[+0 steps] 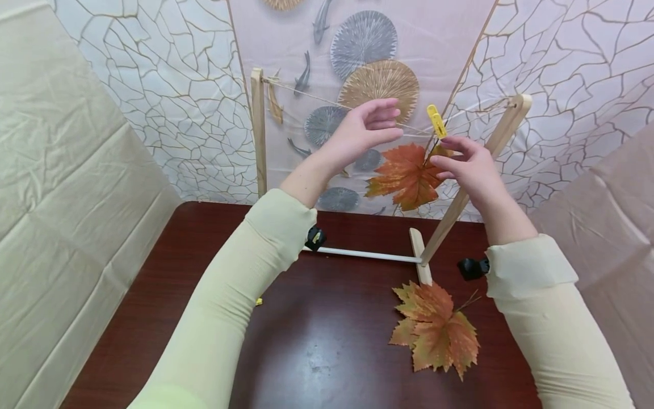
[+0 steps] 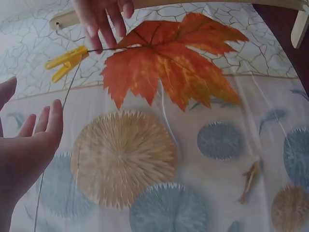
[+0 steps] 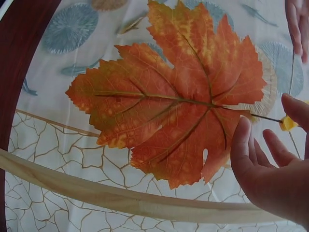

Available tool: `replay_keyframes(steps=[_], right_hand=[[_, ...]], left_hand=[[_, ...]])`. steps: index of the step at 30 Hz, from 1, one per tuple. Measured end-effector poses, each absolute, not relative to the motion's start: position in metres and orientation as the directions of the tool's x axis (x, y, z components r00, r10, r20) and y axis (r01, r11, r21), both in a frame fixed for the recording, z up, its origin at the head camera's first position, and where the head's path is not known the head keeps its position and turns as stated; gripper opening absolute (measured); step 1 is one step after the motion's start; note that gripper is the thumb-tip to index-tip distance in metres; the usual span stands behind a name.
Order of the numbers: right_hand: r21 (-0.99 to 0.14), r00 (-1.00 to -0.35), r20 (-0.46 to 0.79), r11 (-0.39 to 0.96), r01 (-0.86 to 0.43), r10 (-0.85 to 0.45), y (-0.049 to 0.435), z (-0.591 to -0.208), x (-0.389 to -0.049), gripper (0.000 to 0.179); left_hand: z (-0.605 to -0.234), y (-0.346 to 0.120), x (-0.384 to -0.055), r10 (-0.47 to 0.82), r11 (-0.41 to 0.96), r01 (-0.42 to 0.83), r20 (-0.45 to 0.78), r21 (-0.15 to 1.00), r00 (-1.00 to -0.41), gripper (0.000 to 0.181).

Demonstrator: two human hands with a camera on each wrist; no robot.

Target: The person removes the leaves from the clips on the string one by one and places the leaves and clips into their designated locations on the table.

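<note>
A dark, glossy reddish-brown table (image 1: 317, 363) filled the lower part of the head view, its far left corner rounded. Behind it hung white fabric (image 1: 153, 85) with gold crack lines and a pale central panel (image 1: 286, 34) printed with grey and tan discs and fish. Creased beige drapes (image 1: 61, 170) closed in both sides. On the table stood a rack with 2 wooden posts, the left post (image 1: 259, 130) and the right post (image 1: 503, 130), joined low down by a white rod (image 1: 368, 254); a thin string (image 1: 301, 92) ran between their tops. A loose leaf (image 1: 439, 329) lay on the table near the right post's foot (image 1: 416, 244).

The hanging leaf (image 1: 411, 182), orange with yellowish patches, was on the string toward the right post, its stem in the mouth of a yellow clip (image 1: 436, 122). The right hand (image 1: 472, 165) was beside the stem, just under the clip, its fingers loosely bent and spread from the thumb, with nothing visibly gripped; whether a fingertip touched the leaf I could not tell. The left hand (image 1: 365, 132) hovered by the string, left of the clip and apart from the leaf, fingers extended, thumb separate, holding nothing.
</note>
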State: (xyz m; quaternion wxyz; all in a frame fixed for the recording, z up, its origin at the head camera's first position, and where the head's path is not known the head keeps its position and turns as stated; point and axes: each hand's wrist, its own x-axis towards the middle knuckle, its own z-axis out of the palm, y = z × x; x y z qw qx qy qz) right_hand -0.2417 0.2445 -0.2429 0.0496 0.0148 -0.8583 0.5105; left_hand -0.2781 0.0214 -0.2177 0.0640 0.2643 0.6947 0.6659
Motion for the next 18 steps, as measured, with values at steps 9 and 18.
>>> replay_keyframes(steps=[9,18], right_hand=[[-0.867,-0.982,0.18,0.481,-0.13,0.057,0.238,-0.246,-0.249,0.029],[-0.856,-0.959,0.27,0.477,-0.199,0.083,0.237,-0.25,-0.249,0.018]], left_hand=[[-0.203,0.05,-0.281,0.416,0.087,0.281,0.222,0.956,-0.882,0.058],[-0.198,0.074,-0.273,0.431,0.203,0.321,0.21,0.925,-0.878,0.059]])
